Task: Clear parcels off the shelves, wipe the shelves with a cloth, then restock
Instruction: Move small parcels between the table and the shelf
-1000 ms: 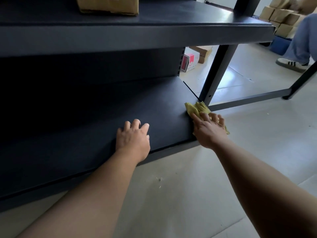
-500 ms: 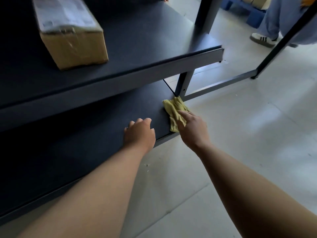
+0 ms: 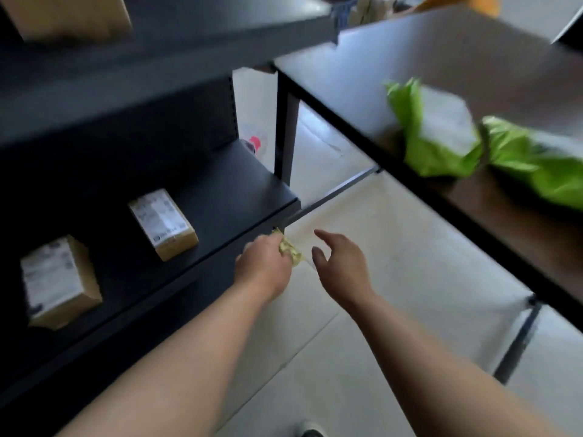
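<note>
My left hand (image 3: pixel 264 269) grips the crumpled yellow cloth (image 3: pixel 288 250) in the air just off the front right corner of a dark shelf (image 3: pixel 239 197). Beside it, my right hand (image 3: pixel 342 266) hangs apart from the cloth with fingers spread and holds nothing. Two brown parcels with white labels lie on that shelf, one at the middle (image 3: pixel 164 223) and one further left (image 3: pixel 58 282). A third brown parcel (image 3: pixel 69 14) sits on the shelf above. The picture is blurred by motion.
To the right stands a table-like shelf (image 3: pixel 473 58) carrying two green bags (image 3: pixel 432 137) (image 3: pixel 536 162). A black upright post (image 3: pixel 285 130) rises at the rack's corner. Pale tiled floor (image 3: pixel 394 247) lies between the two racks. A shoe tip (image 3: pixel 310 432) shows at the bottom edge.
The view has risen from the lowest shelf to the one above. The cloth has passed from my right hand to my left, and both hands have lifted off the bottom shelf.
</note>
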Demonstrator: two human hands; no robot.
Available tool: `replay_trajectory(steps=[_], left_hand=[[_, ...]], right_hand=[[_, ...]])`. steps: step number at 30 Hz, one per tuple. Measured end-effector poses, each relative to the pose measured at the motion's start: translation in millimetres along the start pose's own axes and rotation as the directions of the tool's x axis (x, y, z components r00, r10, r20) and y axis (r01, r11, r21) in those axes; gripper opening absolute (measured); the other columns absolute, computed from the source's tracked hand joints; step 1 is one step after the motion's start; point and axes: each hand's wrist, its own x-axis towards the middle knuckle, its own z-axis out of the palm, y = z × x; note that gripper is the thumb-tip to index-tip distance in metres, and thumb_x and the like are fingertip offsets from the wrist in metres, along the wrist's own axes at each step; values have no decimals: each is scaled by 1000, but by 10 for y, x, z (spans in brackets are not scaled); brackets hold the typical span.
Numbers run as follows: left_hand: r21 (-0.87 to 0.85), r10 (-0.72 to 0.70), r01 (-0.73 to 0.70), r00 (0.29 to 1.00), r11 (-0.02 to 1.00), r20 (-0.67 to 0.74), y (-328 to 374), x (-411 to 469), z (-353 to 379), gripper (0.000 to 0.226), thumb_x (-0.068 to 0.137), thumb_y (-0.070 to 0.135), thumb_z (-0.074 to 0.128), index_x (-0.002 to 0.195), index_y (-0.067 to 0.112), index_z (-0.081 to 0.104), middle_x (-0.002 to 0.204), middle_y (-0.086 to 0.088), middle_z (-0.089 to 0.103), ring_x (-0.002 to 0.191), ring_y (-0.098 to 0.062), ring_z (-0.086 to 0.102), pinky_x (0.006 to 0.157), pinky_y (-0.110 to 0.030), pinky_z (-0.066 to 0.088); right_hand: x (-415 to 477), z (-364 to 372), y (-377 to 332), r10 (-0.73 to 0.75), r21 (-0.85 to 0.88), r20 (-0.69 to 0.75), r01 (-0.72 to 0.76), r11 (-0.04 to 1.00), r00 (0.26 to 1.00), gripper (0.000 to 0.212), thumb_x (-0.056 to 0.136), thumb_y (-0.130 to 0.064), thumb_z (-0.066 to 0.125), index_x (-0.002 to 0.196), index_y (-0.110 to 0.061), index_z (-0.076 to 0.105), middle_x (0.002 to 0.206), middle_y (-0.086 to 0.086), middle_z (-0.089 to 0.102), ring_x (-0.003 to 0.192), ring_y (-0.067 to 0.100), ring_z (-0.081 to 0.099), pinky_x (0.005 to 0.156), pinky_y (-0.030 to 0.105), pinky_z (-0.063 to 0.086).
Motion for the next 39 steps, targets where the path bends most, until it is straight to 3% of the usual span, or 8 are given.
replay_trajectory(steps=[5,10,14,19,28,33,35,39], left_hand=[[-20,117,-118,992,993,-43,836,-306,-868,36,96,29,46,129,20,55,128,-4,56,117,-26,52,98,-40,44],[-32,235,-238,968,971,-89,1662,-644,-1577,29,94,30,47,115,16,61,117,-6,64,108,-27,57,91,-41,48],[-56,293,-299,952,953,-90,2163,-851,-1870,35,95,31,47,125,19,58,123,-4,61,113,-26,55,95,-41,47],[-41,326,-329,943,943,-68,2727,-967,-2004,35,96,32,46,126,19,57,122,-2,60,109,-22,56,92,-40,48],[-67,189,-189,982,980,-6,3156,-876,-1737,41,96,30,46,134,17,51,126,-4,57,111,-21,55,93,-34,46],[-112,28,-27,1000,993,8,3087,-692,-1566,42,95,28,49,135,15,48,120,-5,61,109,-24,57,92,-38,48],[-143,-42,44,999,989,22,3031,-579,-1502,43,95,27,49,136,13,46,115,-6,62,107,-25,56,93,-40,47],[-155,-162,170,985,973,64,2938,-255,-1376,50,96,28,50,141,9,42,131,-12,54,121,-29,49,99,-41,43]], right_hand=[[-128,-1051,-537,-20,19,-65,21,1000,998,41,90,-20,56,131,-17,59,130,3,61,121,20,54,105,31,38],[-285,-2152,-913,-14,41,-181,21,999,983,41,89,-19,58,130,-17,60,128,2,62,119,19,56,103,32,40],[-416,-2813,-968,33,82,-255,-12,997,966,39,87,-17,59,127,-16,62,124,5,64,114,22,59,100,34,43],[-503,-3447,-799,93,115,-272,-64,991,958,39,88,-17,59,127,-16,62,124,4,64,114,19,58,97,27,42],[-353,-3845,-188,203,163,-143,-179,970,969,38,88,-17,60,126,-18,63,127,3,63,118,18,57,101,28,42],[-74,-3684,-67,234,190,-30,-224,956,972,41,87,-16,60,128,-18,61,125,6,64,86,17,59,91,29,48],[47,-3585,-61,249,227,-1,-242,943,969,41,87,-16,60,128,-17,62,127,6,63,97,18,61,95,29,46],[306,-3380,-59,313,291,40,-311,905,949,42,85,-16,61,127,-15,62,127,5,63,115,20,58,98,26,42]])
